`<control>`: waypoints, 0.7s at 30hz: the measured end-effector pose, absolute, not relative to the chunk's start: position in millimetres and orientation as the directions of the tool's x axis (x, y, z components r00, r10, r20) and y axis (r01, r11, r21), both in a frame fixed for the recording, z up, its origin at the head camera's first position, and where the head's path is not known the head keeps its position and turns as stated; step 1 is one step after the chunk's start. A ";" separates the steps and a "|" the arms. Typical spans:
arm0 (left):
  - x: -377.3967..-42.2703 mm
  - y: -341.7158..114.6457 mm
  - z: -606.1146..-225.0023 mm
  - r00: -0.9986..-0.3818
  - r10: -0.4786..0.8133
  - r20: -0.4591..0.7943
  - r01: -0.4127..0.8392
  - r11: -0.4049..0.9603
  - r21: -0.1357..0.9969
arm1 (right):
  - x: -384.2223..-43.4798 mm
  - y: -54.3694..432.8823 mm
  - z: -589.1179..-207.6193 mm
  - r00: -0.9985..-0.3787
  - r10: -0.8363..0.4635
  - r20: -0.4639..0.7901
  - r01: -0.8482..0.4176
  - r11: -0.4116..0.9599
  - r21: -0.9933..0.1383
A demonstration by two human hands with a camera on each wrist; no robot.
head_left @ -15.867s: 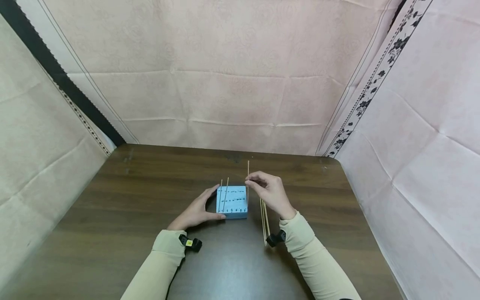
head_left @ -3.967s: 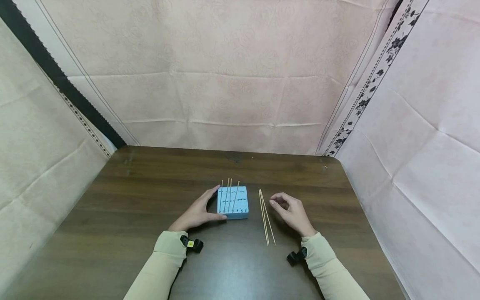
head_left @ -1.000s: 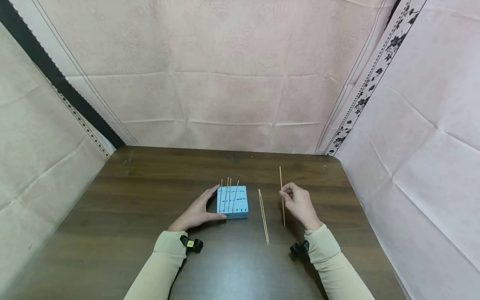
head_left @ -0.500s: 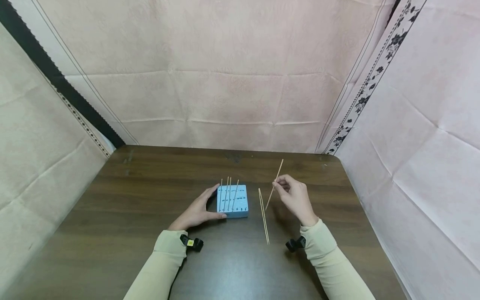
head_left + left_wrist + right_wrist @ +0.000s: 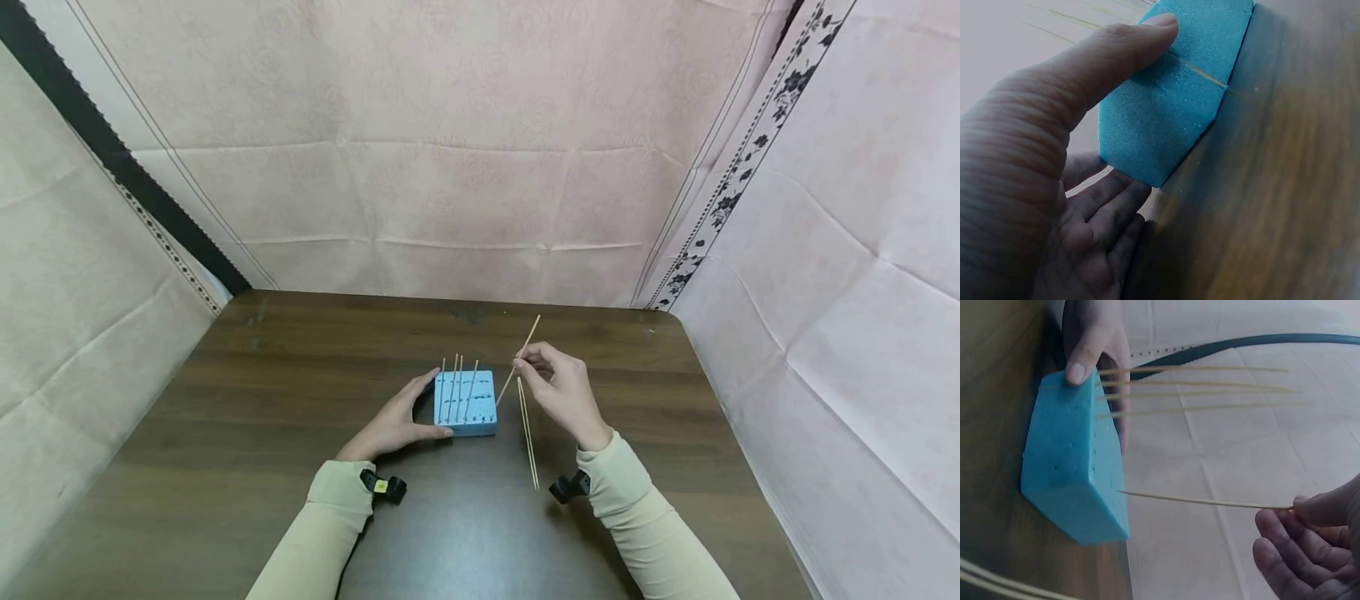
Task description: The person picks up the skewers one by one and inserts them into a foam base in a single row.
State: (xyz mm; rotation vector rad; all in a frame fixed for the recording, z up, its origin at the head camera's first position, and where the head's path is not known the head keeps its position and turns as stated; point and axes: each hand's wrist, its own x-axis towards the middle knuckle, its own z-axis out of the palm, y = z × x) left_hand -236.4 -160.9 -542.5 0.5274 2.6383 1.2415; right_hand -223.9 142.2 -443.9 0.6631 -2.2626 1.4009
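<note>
A light-blue foam block (image 5: 483, 392) sits on the table, its top dotted with small holes. Several thin wooden skewers (image 5: 454, 387) stand in its left part, one leaning. My left hand (image 5: 397, 421) grips the block from the left; in the left wrist view the thumb (image 5: 1129, 53) lies across one face, with fingers at another side. My right hand (image 5: 558, 392) pinches another skewer (image 5: 1210, 502) between thumb and index finger. That skewer slants down to the left, its lower tip at the block's right edge in the head view and close to the holed face in the right wrist view.
Two loose skewers (image 5: 527, 429) lie nearly side by side on the brown wooden table (image 5: 225, 450), right of the block and under the right hand's side. Pale cloth hangings (image 5: 450, 200) enclose the table at the back and both sides.
Over the last second my right hand has carried its skewer left to the block, tilting it. Earlier, three skewers lay loose and fewer stood in the block. My left hand has stayed put.
</note>
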 end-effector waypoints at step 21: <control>-238.5 -159.9 -542.9 -0.922 0.386 -0.015 0.233 0.586 0.776 | -217.8 114.0 -459.1 -0.690 -0.465 0.555 -0.719 0.356 -0.597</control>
